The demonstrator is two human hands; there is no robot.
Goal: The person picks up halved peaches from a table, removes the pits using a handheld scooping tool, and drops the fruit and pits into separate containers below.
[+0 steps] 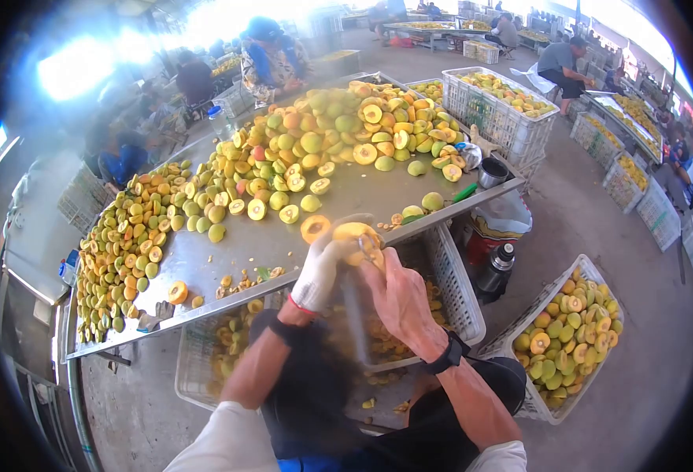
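Note:
My left hand (319,271), in a white glove, is closed round a halved yellow peach (354,233) just over the near table edge. Another peach half (315,229) shows at its fingertips. My bare right hand (401,303) presses in from the right, its fingers curled at the cut fruit. A small metal tool (367,245) glints between the fingers and the flesh, its shape blurred. Beyond my hands a large heap of halved peaches (311,141) covers the metal table (346,189).
Below the table edge stand white crates (458,291) with fruit pieces. A full crate of peach halves (571,338) is at right, beside a thermos (497,267). A metal cup (492,172) and green-handled knife (464,193) lie at the table's right end. People work farther back.

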